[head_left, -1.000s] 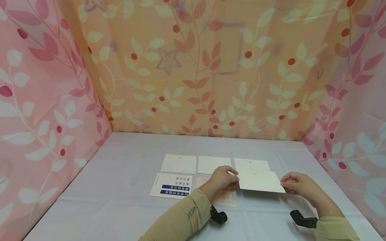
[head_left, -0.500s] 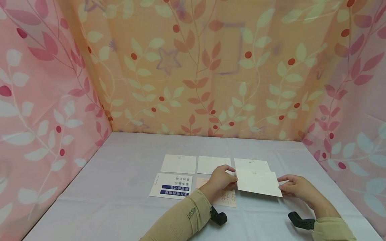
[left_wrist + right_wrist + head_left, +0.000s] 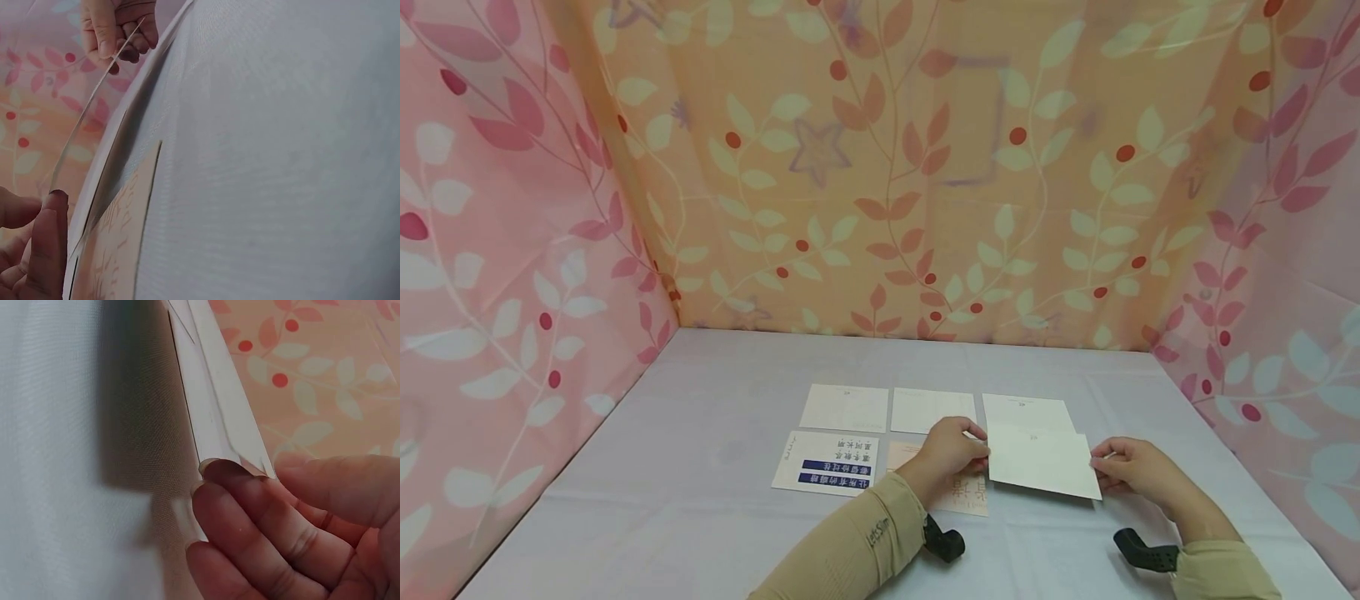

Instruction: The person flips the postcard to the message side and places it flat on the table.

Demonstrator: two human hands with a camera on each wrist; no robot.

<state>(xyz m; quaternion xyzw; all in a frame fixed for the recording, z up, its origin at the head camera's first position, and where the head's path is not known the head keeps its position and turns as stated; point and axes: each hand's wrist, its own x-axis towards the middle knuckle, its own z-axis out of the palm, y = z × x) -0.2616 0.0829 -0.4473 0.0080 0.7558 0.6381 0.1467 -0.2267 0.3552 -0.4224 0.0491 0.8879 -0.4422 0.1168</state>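
Observation:
A blank white card (image 3: 1042,463) with a tiny mark near its far edge is held between both hands. My left hand (image 3: 951,450) pinches its left edge between thumb and fingers. At the opposite edge, my right hand (image 3: 1138,471) pinches the card the same way. Seen edge-on in the left wrist view, the card (image 3: 87,109) is raised over the table and slightly bowed. In the right wrist view the thumb and fingers (image 3: 250,519) close on its corner. My left hand and forearm partly cover a peach card (image 3: 970,498) with orange lettering.
Three pale cards lie in a back row: a left one (image 3: 844,408), a middle one (image 3: 928,408) and a right one (image 3: 1028,410), partly behind the held card. A card with blue bands (image 3: 827,461) lies front left. Patterned cloth walls surround the white table (image 3: 662,500).
The held card has shifted slightly left and toward me, its near right corner dropping lower. My right hand has moved a little left with it; the left hand has barely moved.

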